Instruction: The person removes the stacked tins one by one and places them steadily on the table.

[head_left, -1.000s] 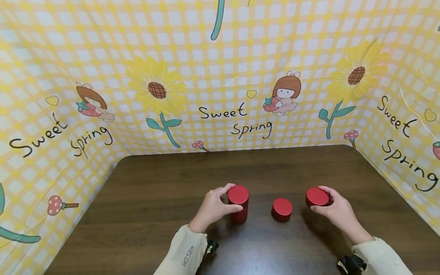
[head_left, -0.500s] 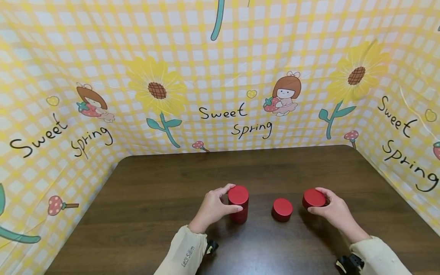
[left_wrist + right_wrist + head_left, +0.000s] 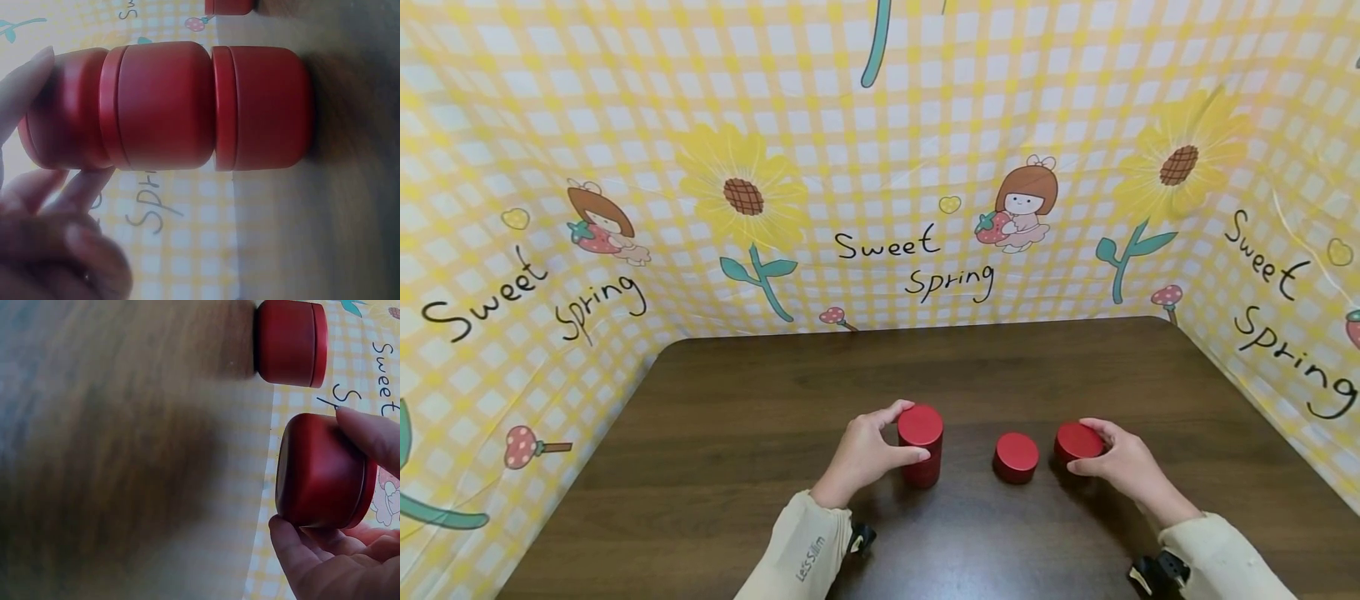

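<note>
A stack of three round red tins (image 3: 165, 106) stands upright on the dark wooden table (image 3: 760, 392), left of the other tins in the head view. My left hand (image 3: 868, 450) grips the top tin (image 3: 69, 112) between thumb and fingers. To the right of the stack, a single red tin (image 3: 1016, 458) sits on the table by itself. Farther right, my right hand (image 3: 1120, 462) holds another red tin (image 3: 325, 472) by its sides. That tin hangs above the table and looks slightly tilted in the right wrist view. The lone tin (image 3: 289, 344) shows there too.
A yellow checked cloth (image 3: 880, 167) with printed flowers and lettering rises behind the table and along both sides. Black straps (image 3: 861, 540) sit at both wrists, by the cream sleeves (image 3: 808, 546).
My right hand has moved left and lower with its tin, closer to the lone tin. My left hand and the stack have stayed in place.
</note>
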Demonstrator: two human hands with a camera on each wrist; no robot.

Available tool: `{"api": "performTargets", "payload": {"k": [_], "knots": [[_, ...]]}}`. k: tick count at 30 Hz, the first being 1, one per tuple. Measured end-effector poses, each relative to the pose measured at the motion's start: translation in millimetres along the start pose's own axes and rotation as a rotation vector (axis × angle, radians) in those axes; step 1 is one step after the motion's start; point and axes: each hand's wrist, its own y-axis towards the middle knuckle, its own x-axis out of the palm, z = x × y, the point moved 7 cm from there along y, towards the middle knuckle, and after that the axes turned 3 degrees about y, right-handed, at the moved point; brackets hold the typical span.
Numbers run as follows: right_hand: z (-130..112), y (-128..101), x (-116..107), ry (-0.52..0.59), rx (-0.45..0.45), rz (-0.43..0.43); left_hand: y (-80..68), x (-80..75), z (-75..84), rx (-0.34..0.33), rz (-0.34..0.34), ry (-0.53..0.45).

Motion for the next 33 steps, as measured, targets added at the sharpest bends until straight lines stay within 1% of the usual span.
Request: {"api": "performTargets", "payload": {"k": [3,8,14,23,33], "knots": [[0.4,0.5,2.3,0.006,-0.002,-0.013,0.2,-0.8,0.1,0.013,0.008,0.015],[2.1,1.5,5.8,0.013,0.011,-0.025,-0.1,-1.1,-1.2,0.006,0.010,0.001],[4.0,3.3,9.2,0.017,0.028,-0.028,-0.3,-2.2,-1.5,0.003,0.013,0.008],[3.9,3.8,7.2,-0.013,0.016,-0.035,0.1,-1.2,1.4,0.013,0.019,0.054],[3.2,5.1,10.5,-0.012,0.008,-0.049,-0.2,-2.6,1.0,0.009,0.021,0.060]]}}
